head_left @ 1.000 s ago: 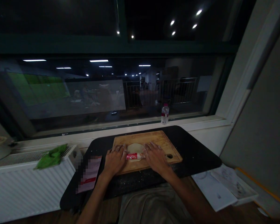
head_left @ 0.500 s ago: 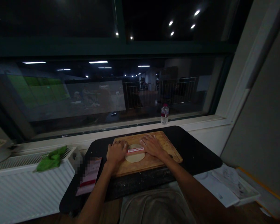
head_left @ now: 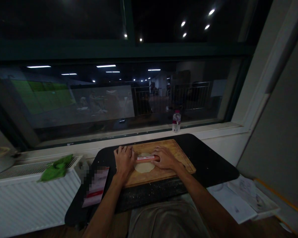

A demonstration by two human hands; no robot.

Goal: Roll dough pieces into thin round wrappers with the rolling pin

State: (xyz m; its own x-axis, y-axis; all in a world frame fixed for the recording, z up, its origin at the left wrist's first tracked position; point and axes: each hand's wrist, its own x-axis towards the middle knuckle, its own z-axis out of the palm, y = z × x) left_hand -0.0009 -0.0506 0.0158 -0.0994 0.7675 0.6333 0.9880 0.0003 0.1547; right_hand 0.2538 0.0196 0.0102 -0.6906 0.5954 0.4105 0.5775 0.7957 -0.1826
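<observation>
Lower centre of the frame, on a rectangular wooden cutting board (head_left: 182,158), a pale round dough disc (head_left: 144,167) lies under a slim rolling pin with a red-and-white label (head_left: 145,158). Left hand (head_left: 124,160) and right hand (head_left: 165,158) press palm-down on its ends, fingers laid over, not clasped. Rolling stroke in hand; even thinning likely calls for equal pressure from both palms.

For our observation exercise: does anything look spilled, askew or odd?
Pale specks, probably flour, lie scattered on the black table before the wooden board, which sits slightly askew. The left hand and right hand press a red-and-white labelled cylinder, an odd rolling tool, on the dough.
</observation>
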